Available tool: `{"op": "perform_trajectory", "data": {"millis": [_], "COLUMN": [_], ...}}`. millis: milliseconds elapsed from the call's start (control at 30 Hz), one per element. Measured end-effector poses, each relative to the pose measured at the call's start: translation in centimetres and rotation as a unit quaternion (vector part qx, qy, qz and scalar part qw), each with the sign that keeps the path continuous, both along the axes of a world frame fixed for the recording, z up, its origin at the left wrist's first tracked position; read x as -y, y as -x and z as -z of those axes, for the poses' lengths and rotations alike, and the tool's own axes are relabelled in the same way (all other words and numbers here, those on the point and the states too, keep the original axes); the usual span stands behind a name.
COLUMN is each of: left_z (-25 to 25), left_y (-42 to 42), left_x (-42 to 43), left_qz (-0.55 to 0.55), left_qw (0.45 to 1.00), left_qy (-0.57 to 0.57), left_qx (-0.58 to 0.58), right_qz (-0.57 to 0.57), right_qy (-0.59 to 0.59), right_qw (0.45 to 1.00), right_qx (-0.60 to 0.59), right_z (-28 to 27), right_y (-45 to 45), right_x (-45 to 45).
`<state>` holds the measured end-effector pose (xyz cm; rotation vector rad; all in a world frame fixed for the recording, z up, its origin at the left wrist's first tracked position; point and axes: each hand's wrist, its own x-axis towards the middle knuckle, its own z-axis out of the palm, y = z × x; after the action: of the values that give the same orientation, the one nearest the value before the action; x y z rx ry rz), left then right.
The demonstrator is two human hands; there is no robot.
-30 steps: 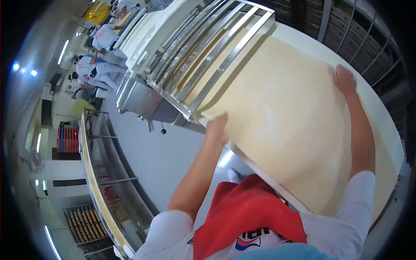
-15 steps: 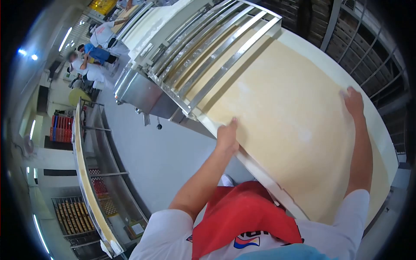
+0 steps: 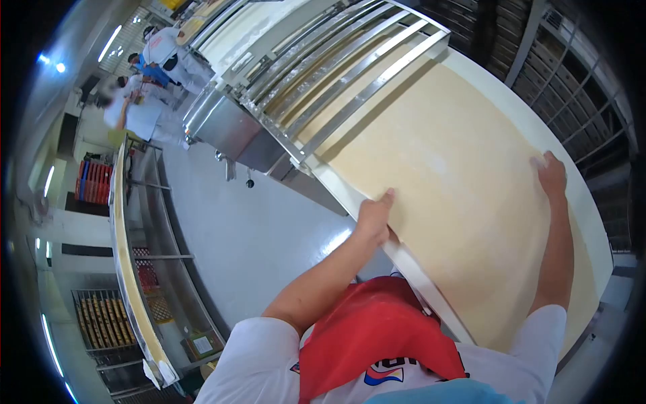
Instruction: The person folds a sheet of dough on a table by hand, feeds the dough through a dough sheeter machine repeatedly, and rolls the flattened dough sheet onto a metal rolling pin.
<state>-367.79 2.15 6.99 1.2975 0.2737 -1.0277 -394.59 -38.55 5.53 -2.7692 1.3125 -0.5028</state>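
Observation:
A wide sheet of pale dough lies over the white belt of a machine and runs back under its metal bars. My left hand is closed on the near edge of the sheet, thumb on top and the other fingers hidden beneath. At the far edge, my right hand pinches the dough, its thumb on the sheet and its fingers curled at the border.
Left of the machine, a long metal table carries a strip of dough. Red crates and a rack of trays stand farther left. Several people work at the upper left. A metal rack is at the upper right.
Both hands have moved away from the metal bars along the belt, the left one more, still at the sheet's edges. People in the background have shifted.

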Motion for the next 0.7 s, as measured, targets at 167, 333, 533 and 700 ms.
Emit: {"op": "perform_trajectory", "data": {"millis": [167,333,533,700], "left_z": [0.2,-0.1,0.0,0.5], "left_y": [0.7,4.0,0.0,2.4], "left_x": [-0.1,0.3,0.2,-0.9], "left_qz": [-0.055,0.012,-0.007,-0.001], "left_qw": [0.996,1.0,0.998,0.997], "left_qy": [0.054,0.02,0.063,0.061], "left_qx": [-0.041,0.017,-0.013,-0.038], "right_qz": [-0.008,-0.026,0.028,0.069], "right_qy": [-0.147,-0.075,-0.061,-0.078], "right_qw": [0.989,0.996,0.998,0.994], "right_qx": [-0.021,-0.04,0.009,-0.015], "right_z": [-0.9,2.6,-1.9,-1.8], "right_y": [1.7,9.0,2.9,4.1], "right_x": [1.5,4.2,-1.9,-1.2]}}
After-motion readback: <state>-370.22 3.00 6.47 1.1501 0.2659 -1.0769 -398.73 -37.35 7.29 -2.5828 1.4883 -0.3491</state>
